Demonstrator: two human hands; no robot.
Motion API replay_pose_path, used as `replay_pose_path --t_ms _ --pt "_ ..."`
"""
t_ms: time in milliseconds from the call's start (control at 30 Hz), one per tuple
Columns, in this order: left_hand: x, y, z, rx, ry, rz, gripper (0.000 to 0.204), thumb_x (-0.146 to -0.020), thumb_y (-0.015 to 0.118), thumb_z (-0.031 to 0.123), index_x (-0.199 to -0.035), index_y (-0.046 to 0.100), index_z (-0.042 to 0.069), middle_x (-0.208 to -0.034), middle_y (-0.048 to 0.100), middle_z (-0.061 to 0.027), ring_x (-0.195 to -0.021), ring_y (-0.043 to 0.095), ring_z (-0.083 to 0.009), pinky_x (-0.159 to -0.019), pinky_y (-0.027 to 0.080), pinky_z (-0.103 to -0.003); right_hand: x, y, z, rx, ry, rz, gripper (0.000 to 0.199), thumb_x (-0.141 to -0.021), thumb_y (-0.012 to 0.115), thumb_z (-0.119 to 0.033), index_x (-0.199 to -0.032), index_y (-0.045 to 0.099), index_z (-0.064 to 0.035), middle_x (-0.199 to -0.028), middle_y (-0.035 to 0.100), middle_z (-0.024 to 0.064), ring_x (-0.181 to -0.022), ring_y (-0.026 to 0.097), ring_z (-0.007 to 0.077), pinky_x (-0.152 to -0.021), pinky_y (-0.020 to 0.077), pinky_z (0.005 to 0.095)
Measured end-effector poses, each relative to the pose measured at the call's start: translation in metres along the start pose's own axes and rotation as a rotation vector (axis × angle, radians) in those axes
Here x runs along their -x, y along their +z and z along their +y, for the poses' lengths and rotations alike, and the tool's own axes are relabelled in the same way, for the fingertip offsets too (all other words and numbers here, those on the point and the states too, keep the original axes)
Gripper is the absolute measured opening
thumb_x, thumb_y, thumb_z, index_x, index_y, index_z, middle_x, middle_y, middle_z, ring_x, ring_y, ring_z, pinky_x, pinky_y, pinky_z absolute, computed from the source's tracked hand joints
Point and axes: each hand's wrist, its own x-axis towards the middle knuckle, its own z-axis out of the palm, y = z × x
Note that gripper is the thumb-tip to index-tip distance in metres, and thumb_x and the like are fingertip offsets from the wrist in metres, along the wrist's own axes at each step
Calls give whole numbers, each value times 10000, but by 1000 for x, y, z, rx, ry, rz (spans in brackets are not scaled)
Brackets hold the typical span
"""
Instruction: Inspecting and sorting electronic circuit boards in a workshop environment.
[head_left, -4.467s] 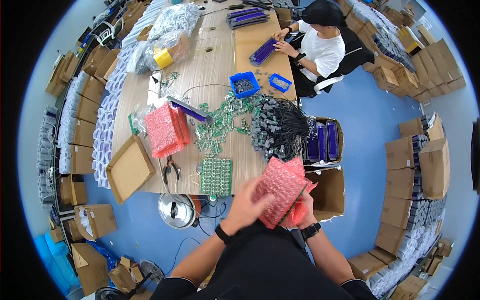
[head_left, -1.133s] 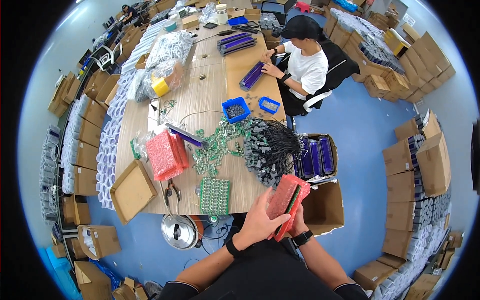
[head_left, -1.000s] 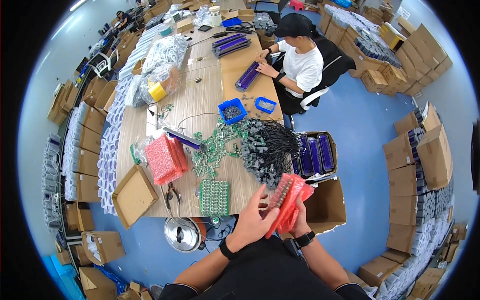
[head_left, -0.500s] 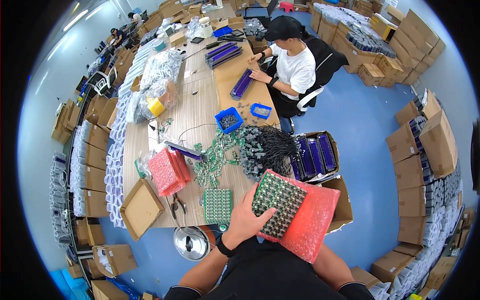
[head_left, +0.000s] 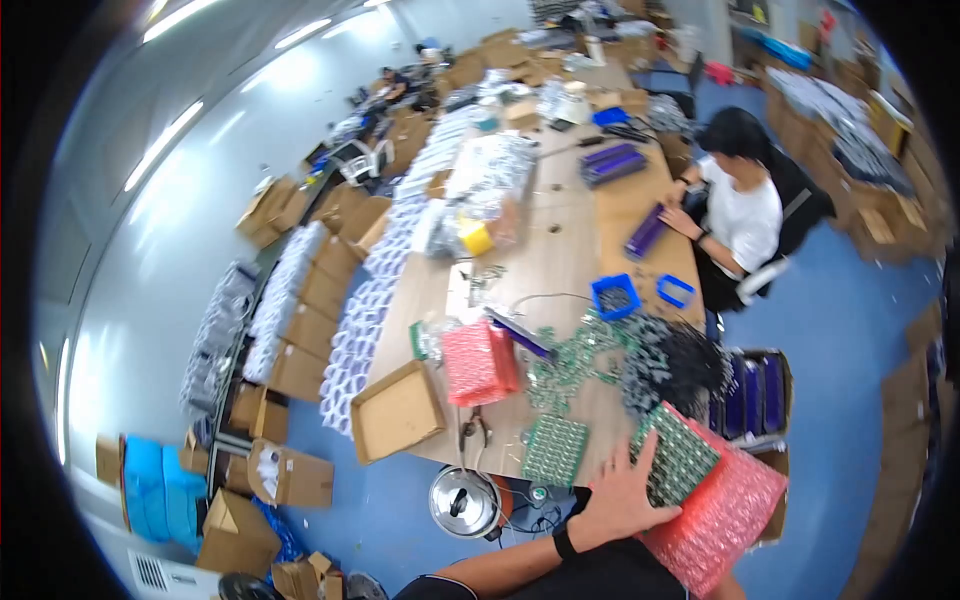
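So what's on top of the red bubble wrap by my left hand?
A green circuit panel overlaps the red bubble wrap at its upper left. Whatever lies inside or beneath the wrap is covered.

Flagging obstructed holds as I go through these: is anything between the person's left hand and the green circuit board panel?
Nothing visible is. The left hand, fingers spread, overlaps the left edge of the green circuit board panel. The red bubble wrap lies on the panel's far side from that hand, toward the right.
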Motion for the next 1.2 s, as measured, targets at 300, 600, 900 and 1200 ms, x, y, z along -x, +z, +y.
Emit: replay_pose_path --t_ms 300,600,900,1200 --pt "8 -27 -70 278 -188 254 1393 -739 887 656 -1655 137 -77 -1615 333 -371 -1513 347 -497 -1258 301 -524 22 -6 -10 142 95 39 824 -992 696 -424 -1639 324 -74 -1543 539 183 -1389 564 365 -1174 462 554" --pt "16 85 -287 32 -714 233 1436 -662 889 688 -1688 124 38 -1616 245 -417 -1485 317 -584 -1206 305 -640 157 1 -52 327 19 334 825 -981 715 -381 -1639 322 -76 -1536 543 181 -1386 566 361 -1172 465 551" --pt "-19 119 -288 -47 -694 147 1390 -676 885 653 -1704 116 121 -1666 171 -392 -1564 180 -545 -1189 203 -754 190 14 -64 479 -13 445 830 -971 735 -337 -1640 319 -77 -1529 548 178 -1384 569 357 -1170 468 549" --pt "-24 96 -179 330 19 184 900 -911 777 550 -1519 484 -46 -1543 485 -328 -1438 467 -484 -1223 360 -519 92 1 -36 535 78 243 837 -960 755 -294 -1640 316 -79 -1521 553 175 -1381 571 352 -1167 471 546"
